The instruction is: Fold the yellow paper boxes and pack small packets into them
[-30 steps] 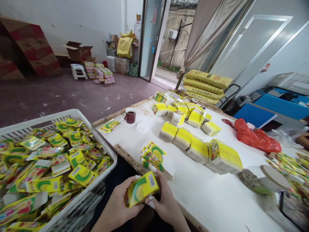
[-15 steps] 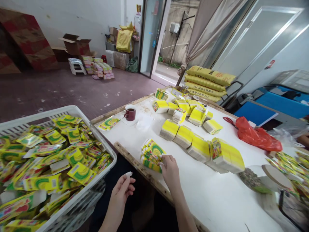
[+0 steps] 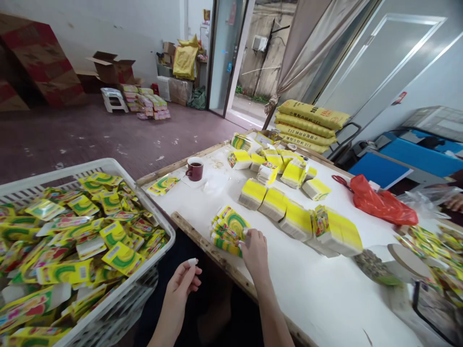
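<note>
A fanned stack of flat yellow-and-green printed cartons [image 3: 227, 224] lies on the white tabletop near its front edge. My right hand [image 3: 255, 250] is closed at the stack's right end, fingertips pinching the carton edges; white wrapping covers some fingertips. Off the table's edge, my left hand [image 3: 184, 279] hangs with its fingers loosely curled and a white wrap on one fingertip. Nothing shows in it. To its left stands a white plastic crate [image 3: 119, 168] heaped with similar yellow cartons [image 3: 123, 258].
Bundled yellow carton stacks [image 3: 296, 219] line the table beyond my right hand. A dark red mug [image 3: 195, 169] with dark liquid stands at the far left edge. A red plastic bag [image 3: 379, 202], scissors [image 3: 340, 180] and a person's hand [image 3: 455, 202] are at right.
My right hand stays at the stack, its fingers shifting only slightly. The left hand barely moves. The view has turned a little, and more of the other person's hand shows at right.
</note>
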Demonstrator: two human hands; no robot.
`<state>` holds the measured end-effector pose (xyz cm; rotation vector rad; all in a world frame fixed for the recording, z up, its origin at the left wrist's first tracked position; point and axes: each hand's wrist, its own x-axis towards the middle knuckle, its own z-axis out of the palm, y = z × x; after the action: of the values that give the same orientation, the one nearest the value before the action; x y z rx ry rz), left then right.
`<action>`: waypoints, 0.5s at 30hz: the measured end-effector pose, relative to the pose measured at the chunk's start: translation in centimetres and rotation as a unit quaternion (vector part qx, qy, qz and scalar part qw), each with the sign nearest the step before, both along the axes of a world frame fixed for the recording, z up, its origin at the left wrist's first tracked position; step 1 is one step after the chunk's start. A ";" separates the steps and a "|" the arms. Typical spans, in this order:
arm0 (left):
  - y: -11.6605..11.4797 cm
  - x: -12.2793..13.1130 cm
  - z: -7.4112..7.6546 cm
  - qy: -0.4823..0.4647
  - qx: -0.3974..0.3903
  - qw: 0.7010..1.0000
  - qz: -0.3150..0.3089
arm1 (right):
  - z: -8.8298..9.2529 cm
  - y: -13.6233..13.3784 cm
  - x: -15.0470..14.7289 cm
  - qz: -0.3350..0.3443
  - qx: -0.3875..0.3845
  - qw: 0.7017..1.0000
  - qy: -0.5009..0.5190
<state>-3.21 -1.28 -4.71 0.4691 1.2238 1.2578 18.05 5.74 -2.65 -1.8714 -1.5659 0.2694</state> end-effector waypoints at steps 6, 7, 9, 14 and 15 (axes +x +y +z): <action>-0.3 1.2 -0.3 -0.030 0.062 0.998 -0.001 | 2.0 -1.8 -1.3 0.002 -0.002 0.993 0.120; -0.2 1.4 -0.3 -0.052 0.085 0.995 -0.001 | 2.4 -2.5 -1.8 0.026 -0.009 0.990 0.139; 0.0 1.7 0.1 -0.103 0.122 0.987 0.008 | 3.1 -4.4 -3.3 0.114 -0.038 0.978 0.169; 0.7 1.8 3.4 -0.209 0.143 0.967 0.033 | 2.8 -8.4 -7.7 0.285 -0.118 0.892 0.331; 0.9 1.8 4.2 -0.224 0.155 0.961 0.047 | 2.5 -8.8 -8.4 0.283 -0.121 0.871 0.383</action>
<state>-1.41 -0.35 -0.53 0.3252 0.6748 1.5466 9.65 -3.08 -0.11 -1.1509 -1.4759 1.3438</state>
